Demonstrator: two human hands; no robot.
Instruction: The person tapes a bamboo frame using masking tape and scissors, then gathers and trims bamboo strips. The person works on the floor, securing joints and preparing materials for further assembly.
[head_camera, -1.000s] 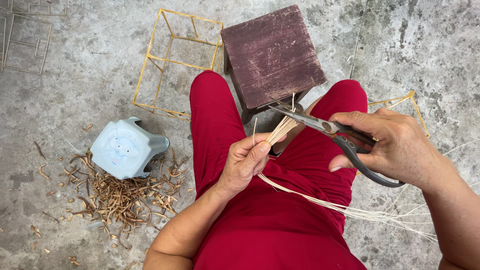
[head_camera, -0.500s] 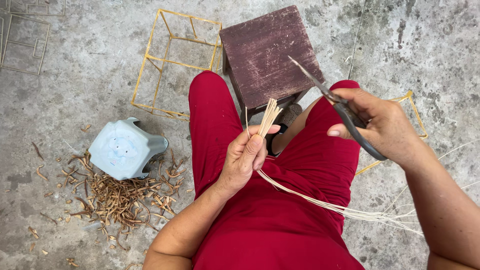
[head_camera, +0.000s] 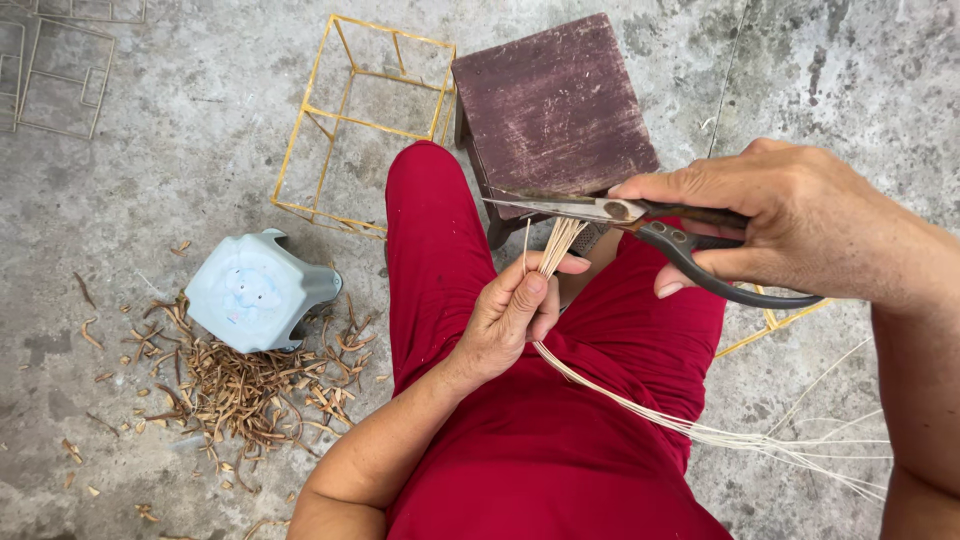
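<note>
I take this for a small craft workplace on bare ground: a rough, stained concrete floor (head_camera: 150, 180), a heap of brown trimmings (head_camera: 240, 390) beside a pale blue plastic stool (head_camera: 255, 292), yellow wire frames (head_camera: 365, 120), and a worn wooden stool (head_camera: 550, 100).

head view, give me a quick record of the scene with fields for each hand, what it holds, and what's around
left hand: grips a bundle of pale strips, cut ends pointing up
right hand: holds dark scissors, blades level just above the strip ends
strip tails: trail across red trousers toward the right
ahead: worn purple stool, yellow wire frame
floor, left: pale blue plastic stool tipped over, brown trimmings
</note>
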